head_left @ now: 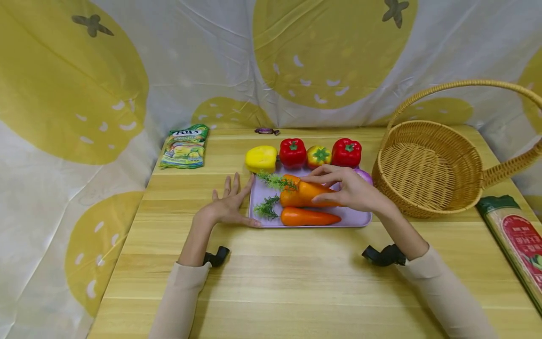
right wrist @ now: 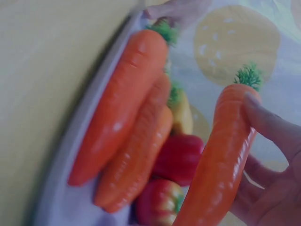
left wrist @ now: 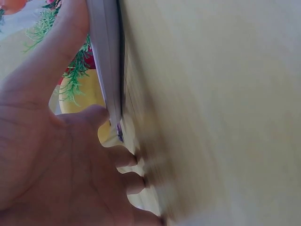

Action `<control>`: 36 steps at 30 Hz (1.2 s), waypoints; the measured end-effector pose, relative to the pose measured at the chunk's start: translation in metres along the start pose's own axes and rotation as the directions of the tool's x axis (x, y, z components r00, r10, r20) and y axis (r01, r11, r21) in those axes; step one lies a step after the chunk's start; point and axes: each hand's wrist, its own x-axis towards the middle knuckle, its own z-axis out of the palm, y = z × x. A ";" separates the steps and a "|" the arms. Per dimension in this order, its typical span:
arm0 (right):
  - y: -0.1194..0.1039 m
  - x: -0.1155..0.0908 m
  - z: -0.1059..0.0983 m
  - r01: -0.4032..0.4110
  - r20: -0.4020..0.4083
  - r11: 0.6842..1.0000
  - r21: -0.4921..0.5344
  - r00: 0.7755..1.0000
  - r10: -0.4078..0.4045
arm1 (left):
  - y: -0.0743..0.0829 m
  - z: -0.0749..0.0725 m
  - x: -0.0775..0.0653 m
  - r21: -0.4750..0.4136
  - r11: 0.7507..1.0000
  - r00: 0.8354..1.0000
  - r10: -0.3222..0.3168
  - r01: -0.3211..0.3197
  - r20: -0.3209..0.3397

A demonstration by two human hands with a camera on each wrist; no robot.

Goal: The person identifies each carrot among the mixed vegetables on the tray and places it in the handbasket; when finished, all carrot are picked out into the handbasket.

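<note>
My right hand (head_left: 355, 189) pinches an orange carrot (right wrist: 221, 155) with a green leafy top, thumb on one side and fingers on the other. The carrot is raised above the lilac tray (head_left: 354, 219). Below it, another carrot (head_left: 309, 216) lies along the tray's near edge, with more carrots (right wrist: 134, 155) beside it in the right wrist view. My left hand (head_left: 226, 207) is spread at the tray's left end, its thumb and index finger touching the rim. The held carrot and right hand hide part of the tray.
Behind the carrots sit a yellow pepper (head_left: 260, 158), two red peppers (head_left: 292, 153) and a red-yellow fruit (head_left: 318, 156). A purple round thing (head_left: 364, 176) is half hidden. Around stand a wicker basket (head_left: 427, 174), a FOX'S bag (head_left: 185, 147), a wrapped sweet (head_left: 267, 131) and a long packet (head_left: 518, 235).
</note>
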 end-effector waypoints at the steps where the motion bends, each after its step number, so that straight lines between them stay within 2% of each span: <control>1: -0.001 -0.001 -0.005 0.003 -0.012 1.000 -0.011 1.000 -0.003 | 0.000 0.000 0.001 -0.004 1.000 1.000 0.002 -0.002 0.001; 6: -0.007 -0.011 -0.033 0.020 -0.071 0.999 -0.040 0.997 -0.023 | -0.010 0.007 0.009 -0.004 1.000 1.000 -0.004 0.004 -0.007; 9: -0.011 -0.020 -0.055 0.017 -0.104 0.997 -0.074 0.994 -0.025 | -0.010 0.006 0.008 -0.010 1.000 1.000 -0.001 0.001 -0.010; 12: -0.014 -0.030 -0.079 -0.030 -0.135 0.992 -0.127 0.991 0.012 | -0.005 0.003 0.003 -0.023 1.000 1.000 0.009 -0.009 -0.008; 17: -0.010 -0.045 -0.114 -0.160 -0.191 0.973 -0.169 0.973 0.127 | -0.003 0.001 0.001 -0.008 1.000 1.000 0.011 -0.011 -0.002; 22: 0.006 -0.058 -0.145 -0.183 -0.200 0.964 -0.191 0.969 0.144 | 0.000 0.000 -0.001 0.022 1.000 1.000 0.000 0.000 0.004; 25: 0.017 -0.065 -0.163 -0.224 -0.189 0.957 -0.183 0.964 0.190 | 0.000 0.000 -0.002 0.024 1.000 1.000 -0.001 0.001 0.003; 31: 0.039 -0.077 -0.193 -0.325 -0.161 0.930 -0.173 0.941 0.299 | 0.001 0.000 -0.003 0.014 1.000 1.000 0.007 -0.007 -0.001; 36: 0.052 -0.085 -0.208 -0.449 -0.127 0.877 -0.173 0.893 0.432 | 0.001 -0.001 -0.003 0.008 1.000 1.000 0.012 -0.012 0.000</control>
